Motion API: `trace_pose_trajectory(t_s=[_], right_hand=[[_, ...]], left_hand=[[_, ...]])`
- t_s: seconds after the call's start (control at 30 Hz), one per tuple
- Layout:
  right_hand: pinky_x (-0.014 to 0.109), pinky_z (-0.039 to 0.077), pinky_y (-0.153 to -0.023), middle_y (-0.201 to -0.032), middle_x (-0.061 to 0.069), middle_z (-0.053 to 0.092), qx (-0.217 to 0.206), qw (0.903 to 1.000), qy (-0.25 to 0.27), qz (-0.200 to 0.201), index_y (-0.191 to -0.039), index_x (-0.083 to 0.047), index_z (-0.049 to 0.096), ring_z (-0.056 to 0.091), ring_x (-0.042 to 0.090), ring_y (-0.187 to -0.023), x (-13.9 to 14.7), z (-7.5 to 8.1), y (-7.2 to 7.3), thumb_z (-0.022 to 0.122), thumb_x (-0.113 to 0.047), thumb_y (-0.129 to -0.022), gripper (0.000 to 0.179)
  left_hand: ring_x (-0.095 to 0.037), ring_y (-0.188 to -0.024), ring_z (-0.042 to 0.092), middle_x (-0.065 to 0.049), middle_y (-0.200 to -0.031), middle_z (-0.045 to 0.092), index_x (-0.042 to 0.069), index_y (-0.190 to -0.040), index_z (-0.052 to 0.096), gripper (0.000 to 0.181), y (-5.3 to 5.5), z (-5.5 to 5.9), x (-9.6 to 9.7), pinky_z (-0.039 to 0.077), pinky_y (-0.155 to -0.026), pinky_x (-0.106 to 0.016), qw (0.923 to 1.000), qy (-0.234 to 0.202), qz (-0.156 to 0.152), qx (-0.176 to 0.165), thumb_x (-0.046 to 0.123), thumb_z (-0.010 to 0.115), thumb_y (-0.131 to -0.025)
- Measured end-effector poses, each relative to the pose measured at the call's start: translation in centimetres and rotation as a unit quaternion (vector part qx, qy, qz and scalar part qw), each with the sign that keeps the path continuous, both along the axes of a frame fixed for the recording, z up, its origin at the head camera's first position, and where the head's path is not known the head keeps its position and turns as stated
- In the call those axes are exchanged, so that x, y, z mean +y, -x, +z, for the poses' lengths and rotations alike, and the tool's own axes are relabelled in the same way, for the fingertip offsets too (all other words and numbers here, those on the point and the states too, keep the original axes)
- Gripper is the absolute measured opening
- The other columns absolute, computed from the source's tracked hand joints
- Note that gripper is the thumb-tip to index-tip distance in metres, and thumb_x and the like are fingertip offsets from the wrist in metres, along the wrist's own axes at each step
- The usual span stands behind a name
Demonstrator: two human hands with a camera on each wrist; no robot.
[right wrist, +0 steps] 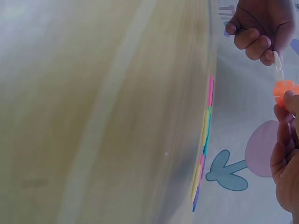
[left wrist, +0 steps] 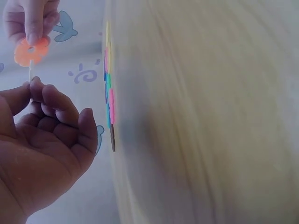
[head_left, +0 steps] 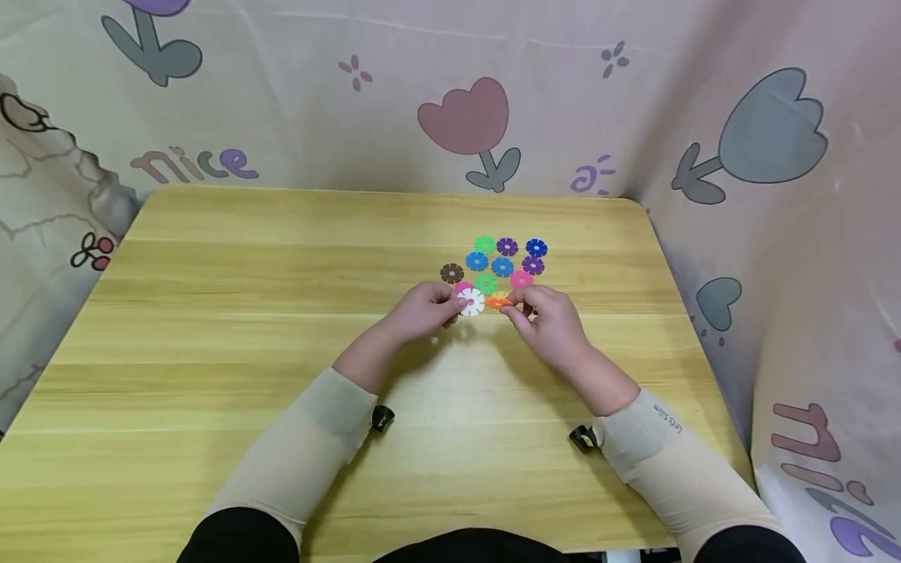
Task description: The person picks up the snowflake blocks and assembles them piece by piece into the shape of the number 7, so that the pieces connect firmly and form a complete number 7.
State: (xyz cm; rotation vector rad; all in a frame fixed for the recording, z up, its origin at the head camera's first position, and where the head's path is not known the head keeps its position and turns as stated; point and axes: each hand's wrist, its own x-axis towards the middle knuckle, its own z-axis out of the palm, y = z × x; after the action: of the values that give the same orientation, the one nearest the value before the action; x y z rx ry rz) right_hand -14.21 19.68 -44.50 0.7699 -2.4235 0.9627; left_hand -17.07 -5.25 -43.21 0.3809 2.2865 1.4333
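Observation:
My left hand point(head_left: 425, 311) pinches a white notched plastic disc point(head_left: 471, 303) between thumb and forefinger. An orange disc point(left wrist: 31, 52) of the same flower-like shape is pinched in my right hand point(head_left: 552, 324). Edge to edge, the two discs meet at right angles, the white one seen edge-on in the left wrist view and the orange one facing it. Both hands hold them raised above the wooden table point(head_left: 281, 328). In the right wrist view the white disc's rim overlaps the orange disc's notched edge.
Just beyond the hands, several loose discs lie flat on the table, among them a brown disc point(head_left: 452, 273), a green disc point(head_left: 485, 245) and a dark blue disc point(head_left: 536, 248). A printed curtain point(head_left: 296, 94) hangs behind the table's far edge and along the sides.

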Motion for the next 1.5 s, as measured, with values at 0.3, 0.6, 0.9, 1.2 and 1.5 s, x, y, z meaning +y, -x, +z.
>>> trace_pose_trajectory(t_s=[0.3, 0.6, 0.9, 1.2, 1.5], right_hand=[[0.036, 0.054, -0.06, -0.082, 0.01, 0.072, 0.004, 0.9999, 0.0, 0.014, -0.091, -0.001, 0.071, 0.063, 0.022, -0.069, -0.33, 0.39, -0.21, 0.085, 0.0, -0.088, 0.015], [0.036, 0.054, -0.061, -0.084, 0.01, 0.073, -0.005, 0.9997, 0.006, 0.022, -0.092, -0.001, 0.071, 0.064, 0.022, -0.07, -0.47, 0.5, -0.39, 0.085, 0.0, -0.088, 0.014], [0.033, 0.057, -0.062, -0.086, 0.009, 0.074, -0.032, 0.9982, 0.028, 0.043, -0.095, -0.001, 0.077, 0.065, 0.018, -0.071, -0.4, 0.61, -0.47, 0.082, 0.001, -0.09, 0.007], [0.03, 0.056, -0.063, -0.088, 0.01, 0.077, -0.041, 0.9966, 0.049, 0.053, -0.092, -0.001, 0.077, 0.065, 0.019, -0.071, -0.56, 0.53, -0.56, 0.082, 0.0, -0.091, 0.005], [0.022, 0.057, -0.067, -0.088, 0.011, 0.077, -0.051, 0.994, 0.078, 0.057, -0.092, 0.0, 0.078, 0.069, 0.021, -0.072, -0.97, 0.54, -0.63, 0.082, 0.008, -0.086, 0.011]], left_hand=[[-0.015, -0.06, 0.042, -0.001, -0.07, 0.058, 0.011, -0.075, 0.06, 0.038, -0.15, 0.12, 0.06, 0.036, -0.059, -0.03, 0.9998, -0.017, -0.004, 0.005, 0.025, 0.059, -0.11], [-0.014, -0.061, 0.041, -0.002, -0.072, 0.059, 0.01, -0.074, 0.06, 0.037, -0.4, -0.1, 0.19, 0.033, -0.059, -0.029, 0.9989, -0.046, -0.005, -0.002, 0.019, 0.059, -0.11], [-0.015, -0.063, 0.043, -0.002, -0.071, 0.06, 0.01, -0.072, 0.06, 0.038, -0.67, -0.07, 0.07, 0.036, -0.063, -0.03, 0.9981, -0.061, -0.006, -0.004, 0.018, 0.06, -0.109], [-0.015, -0.063, 0.043, -0.001, -0.071, 0.061, 0.01, -0.072, 0.062, 0.038, -0.83, 0.05, -0.05, 0.036, -0.064, -0.031, 0.9986, -0.053, 0.001, -0.005, 0.018, 0.061, -0.109], [-0.016, -0.062, 0.042, -0.002, -0.07, 0.061, 0.01, -0.071, 0.063, 0.038, -0.95, 0.05, -0.2, 0.037, -0.066, -0.032, 0.9984, -0.055, 0.006, -0.005, 0.019, 0.063, -0.108]])
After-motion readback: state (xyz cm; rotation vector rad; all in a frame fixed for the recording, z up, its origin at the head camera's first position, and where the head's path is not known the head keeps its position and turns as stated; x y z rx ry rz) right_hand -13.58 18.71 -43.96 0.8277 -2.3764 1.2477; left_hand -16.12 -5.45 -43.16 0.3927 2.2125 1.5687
